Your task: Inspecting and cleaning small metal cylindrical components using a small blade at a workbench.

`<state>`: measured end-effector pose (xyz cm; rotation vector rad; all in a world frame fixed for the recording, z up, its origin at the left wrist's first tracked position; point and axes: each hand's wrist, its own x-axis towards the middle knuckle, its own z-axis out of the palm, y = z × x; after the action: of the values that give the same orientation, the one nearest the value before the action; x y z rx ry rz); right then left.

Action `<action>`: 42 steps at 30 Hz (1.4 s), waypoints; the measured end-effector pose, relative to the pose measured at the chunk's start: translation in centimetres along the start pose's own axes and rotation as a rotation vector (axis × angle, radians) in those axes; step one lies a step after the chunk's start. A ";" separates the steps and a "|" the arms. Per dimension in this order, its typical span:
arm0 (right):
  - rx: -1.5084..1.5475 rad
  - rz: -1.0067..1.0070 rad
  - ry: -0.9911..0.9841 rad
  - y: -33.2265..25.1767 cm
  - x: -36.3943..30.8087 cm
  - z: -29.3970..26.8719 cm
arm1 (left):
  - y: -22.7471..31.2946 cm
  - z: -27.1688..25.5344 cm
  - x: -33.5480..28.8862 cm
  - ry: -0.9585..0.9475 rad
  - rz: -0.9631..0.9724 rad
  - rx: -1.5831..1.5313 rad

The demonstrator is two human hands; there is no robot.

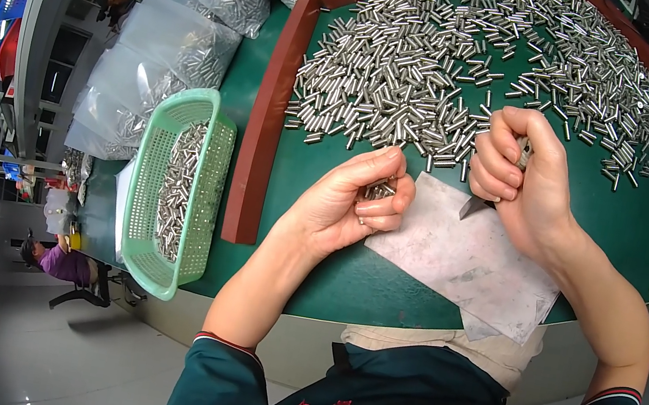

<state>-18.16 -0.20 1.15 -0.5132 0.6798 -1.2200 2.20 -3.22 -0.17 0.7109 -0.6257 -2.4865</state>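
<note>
My left hand (347, 198) is curled, palm up, around several small shiny metal pins (380, 189) that show between its fingers. Just right of it, my right hand (525, 172) is closed in a fist. A dark, flat, pointed piece (474, 207) sticks out below that fist; its kind cannot be made out, and the rest is hidden by the fingers. Under both hands lies a stained whitish sheet (460, 264) on the green tabletop (310, 286). Beyond the hands spreads a large heap of loose metal pins (404, 61).
A red-brown wooden rail (258, 148) borders the heap on the left. Beside it stands a light green plastic basket (212, 184) holding more pins. Clear bags (159, 37) of pins line the far left. Another person in purple (69, 265) sits farther off.
</note>
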 end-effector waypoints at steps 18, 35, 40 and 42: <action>-0.034 -0.018 -0.004 0.0 0.0 0.7 | 1.9 2.7 -1.8 0.239 0.467 0.750; -0.056 -0.066 -0.022 0.4 -0.2 0.9 | 7.8 0.7 -17.5 1.246 1.114 1.496; -0.064 -0.061 -0.036 0.3 -0.5 1.2 | 9.4 -4.8 -22.8 1.472 0.743 1.612; -0.057 -0.079 -0.029 0.3 -0.4 1.0 | 8.8 -4.4 -22.7 1.647 0.606 1.825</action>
<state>-17.33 0.31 1.70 -0.6087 0.6760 -1.2671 24.58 1.13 9.38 2.0578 -1.6512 0.2735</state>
